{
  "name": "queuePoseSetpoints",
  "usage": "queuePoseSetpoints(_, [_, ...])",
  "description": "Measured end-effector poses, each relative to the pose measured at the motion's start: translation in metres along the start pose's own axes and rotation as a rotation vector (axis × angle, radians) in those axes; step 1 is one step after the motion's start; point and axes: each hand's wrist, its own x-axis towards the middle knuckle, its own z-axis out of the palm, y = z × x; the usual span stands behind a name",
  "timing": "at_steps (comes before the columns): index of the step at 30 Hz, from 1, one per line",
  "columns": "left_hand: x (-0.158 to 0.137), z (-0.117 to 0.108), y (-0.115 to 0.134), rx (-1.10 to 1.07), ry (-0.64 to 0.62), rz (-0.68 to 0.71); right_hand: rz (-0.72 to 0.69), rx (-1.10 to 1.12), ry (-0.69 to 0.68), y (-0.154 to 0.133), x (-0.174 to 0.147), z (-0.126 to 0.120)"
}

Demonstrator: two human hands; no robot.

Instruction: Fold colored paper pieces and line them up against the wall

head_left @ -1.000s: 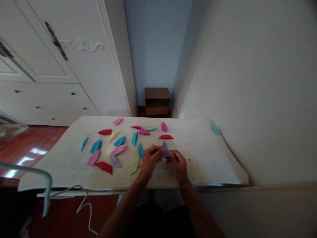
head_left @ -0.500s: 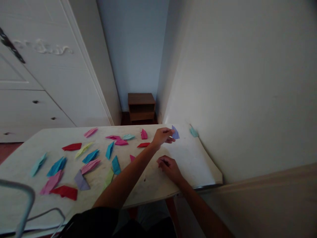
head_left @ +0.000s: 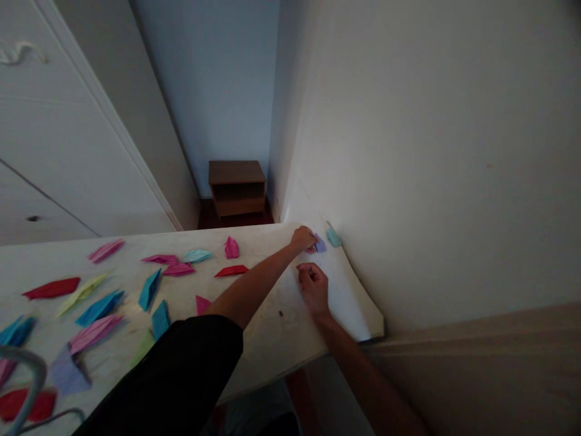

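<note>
My left hand (head_left: 304,240) reaches across to the far right part of the table, its fingers closed on a folded purple paper piece (head_left: 321,244) at or just above the tabletop. Nearer to me, my right hand (head_left: 314,287) is closed with thumb and fingertips together; whatever it may hold is too small to make out. A light teal folded paper (head_left: 333,236) lies by the wall, just beyond the purple one. To the left are a red folded paper (head_left: 231,270) and a pink folded paper (head_left: 231,247). My left forearm partly covers another pink piece (head_left: 202,304).
Several more folded papers, such as a blue one (head_left: 149,289) and a yellow one (head_left: 82,294), are spread over the left of the white table (head_left: 258,345). A wall (head_left: 431,181) borders the right side. A grey metal tube (head_left: 34,375) stands at lower left.
My left hand has lowered the purple folded paper toward the tabletop near the teal one. My right hand has moved closer to it. The view has turned to the right.
</note>
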Motion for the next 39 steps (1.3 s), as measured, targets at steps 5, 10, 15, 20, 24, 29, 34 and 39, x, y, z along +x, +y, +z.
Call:
queuePoseSetpoints(5, [0.003, 0.002, -0.008, 0.266, 0.084, 0.197, -0.149, -0.356, 0.323, 0.010, 0.048, -0.043])
queuePoseSetpoints(10, [-0.011, 0.006, -0.015, 0.476, 0.166, 0.449, -0.187, -0.986, 0.311, 0.012, 0.076, -0.048])
queuePoseSetpoints(15, [-0.018, 0.011, -0.018, 0.648, 0.132, 0.655, -0.130, -1.181, 0.226, 0.013, 0.077, -0.037])
queuePoseSetpoints(20, [-0.011, 0.015, -0.020, 0.750, 0.196, 0.673, -0.148, -1.204, 0.161, 0.012, 0.081, -0.040])
queuePoseSetpoints(24, [-0.007, 0.016, -0.021, 0.784, 0.253, 0.645, -0.140, -1.228, 0.120, 0.011, 0.091, -0.042])
queuePoseSetpoints(29, [-0.005, 0.014, -0.021, 0.812, 0.296, 0.604, -0.123, -1.273, 0.067, 0.010, 0.105, -0.039])
queuePoseSetpoints(34, [0.001, 0.014, -0.022, 0.830, 0.304, 0.579, -0.120, -1.305, 0.058, 0.012, 0.112, -0.038])
queuePoseSetpoints(39, [0.004, 0.014, -0.023, 0.822, 0.304, 0.564, -0.122, -1.291, 0.025, 0.013, 0.114, -0.040])
